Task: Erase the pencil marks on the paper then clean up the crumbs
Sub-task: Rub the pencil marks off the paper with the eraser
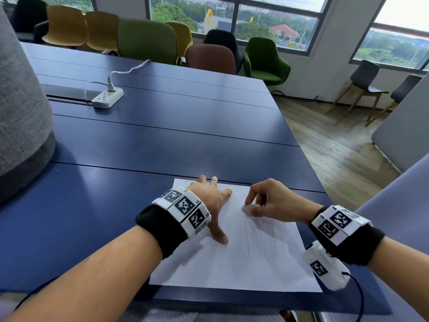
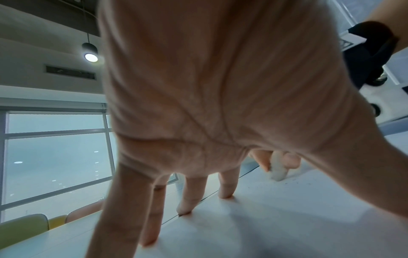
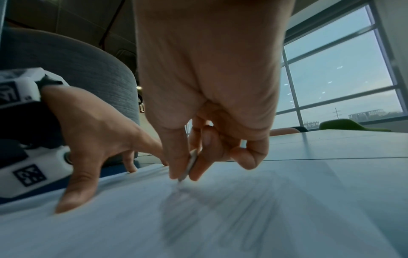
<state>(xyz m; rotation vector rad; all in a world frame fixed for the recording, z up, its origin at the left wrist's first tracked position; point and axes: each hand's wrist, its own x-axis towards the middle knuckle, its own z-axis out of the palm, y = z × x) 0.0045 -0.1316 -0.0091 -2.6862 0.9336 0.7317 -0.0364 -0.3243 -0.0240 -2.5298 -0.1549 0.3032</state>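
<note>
A white sheet of paper (image 1: 232, 263) lies at the near edge of the blue table (image 1: 162, 126), with faint pencil marks (image 1: 262, 238) across its middle and right. My left hand (image 1: 214, 201) rests flat on the sheet's upper left, fingers spread and straight. My right hand (image 1: 251, 206) pinches a small whitish eraser (image 1: 248, 208) between thumb and fingers, its tip down on the paper at the top of the marks. In the left wrist view the eraser (image 2: 278, 170) stands on the sheet with dark crumbs (image 2: 295, 181) beside it. The right wrist view shows the eraser (image 3: 190, 165) edge-on above blurred pencil marks (image 3: 212, 214).
A white power strip (image 1: 107, 98) with a plugged cable lies far left on the table. A grey padded partition (image 1: 21, 117) rises at the left. The table's right edge drops to a wooden floor (image 1: 336, 147). Coloured chairs (image 1: 148, 40) line the far side.
</note>
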